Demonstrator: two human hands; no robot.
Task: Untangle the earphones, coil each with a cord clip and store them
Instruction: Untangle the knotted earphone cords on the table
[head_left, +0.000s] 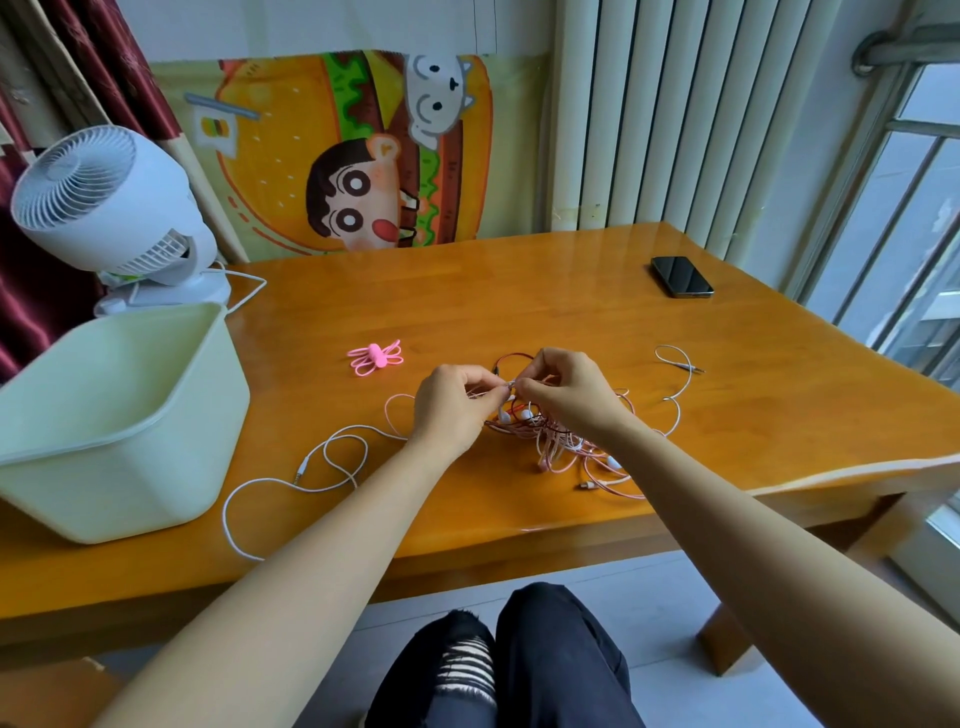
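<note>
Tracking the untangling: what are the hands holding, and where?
Left hand and right hand each pinch cord at the top of the tangled earphones; which cord is unclear.

Bare room runs across the middle and back of the orange wooden table (519, 301). A pale green plastic tub (119, 415) and a round white fan (104, 208) block the left. A tangle of pink, red and white earphone wires (566, 444) fills the front, and a flat black phone (681, 276) lies back right.
</note>
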